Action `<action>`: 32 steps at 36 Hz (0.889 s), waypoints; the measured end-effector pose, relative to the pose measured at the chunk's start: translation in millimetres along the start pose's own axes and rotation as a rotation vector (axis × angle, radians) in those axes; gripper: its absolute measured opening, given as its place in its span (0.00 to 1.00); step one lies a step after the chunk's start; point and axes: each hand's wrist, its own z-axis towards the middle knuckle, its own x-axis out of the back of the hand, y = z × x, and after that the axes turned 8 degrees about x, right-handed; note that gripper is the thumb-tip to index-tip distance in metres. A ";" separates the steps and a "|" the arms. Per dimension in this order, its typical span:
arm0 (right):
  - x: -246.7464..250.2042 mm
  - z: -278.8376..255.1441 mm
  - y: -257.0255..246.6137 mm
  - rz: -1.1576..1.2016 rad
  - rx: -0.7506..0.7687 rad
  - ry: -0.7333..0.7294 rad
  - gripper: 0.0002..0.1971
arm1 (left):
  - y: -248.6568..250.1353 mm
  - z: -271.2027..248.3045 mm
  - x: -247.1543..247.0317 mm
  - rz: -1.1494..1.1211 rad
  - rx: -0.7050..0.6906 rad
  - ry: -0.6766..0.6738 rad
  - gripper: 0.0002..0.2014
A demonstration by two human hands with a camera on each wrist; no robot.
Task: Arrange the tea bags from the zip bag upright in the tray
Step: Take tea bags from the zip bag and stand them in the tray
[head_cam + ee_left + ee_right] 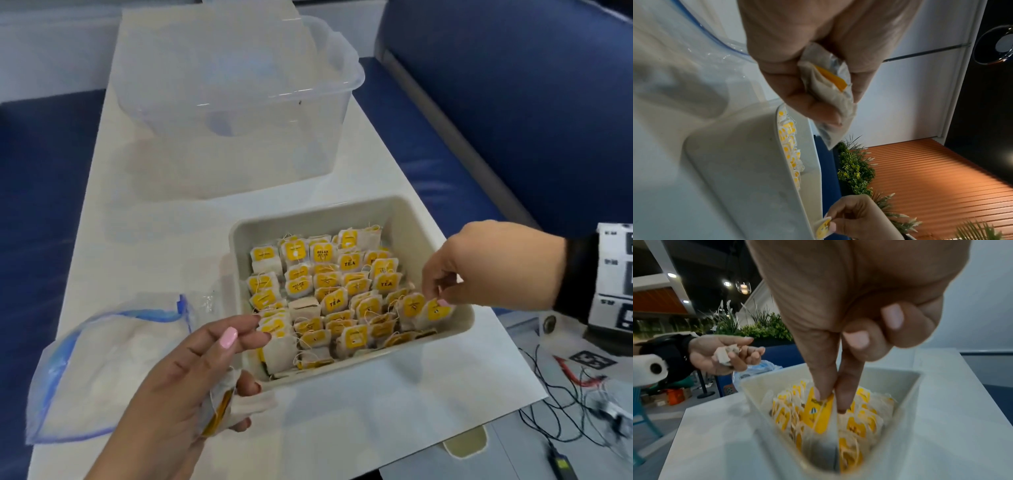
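The cream tray stands on the white table, packed with several upright tea bags bearing yellow tags. My right hand pinches one tea bag by its top at the tray's right side; the right wrist view shows thumb and forefinger on that tea bag. My left hand hovers at the tray's near left corner and grips a few tea bags in its curled lower fingers, forefinger and thumb stretched out. The clear zip bag with a blue seal lies open on the table to the left.
A large clear plastic bin stands behind the tray on the table. Blue seating runs along both sides. Cables and a tagged device lie at the right, beyond the table's edge. Plants show in the background.
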 end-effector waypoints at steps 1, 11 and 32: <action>-2.3 0.9 0.1 -0.017 -0.003 -0.015 0.09 | 0.1 0.4 -0.1 0.001 -0.004 -0.005 0.42; -23.1 17.8 -2.7 -0.064 -0.009 -0.061 0.09 | 3.2 -2.7 -3.2 0.011 -0.034 -0.031 0.42; 3.7 8.1 -17.6 0.025 -0.050 0.197 0.10 | 7.6 -6.8 -4.5 -0.332 0.064 -0.090 0.17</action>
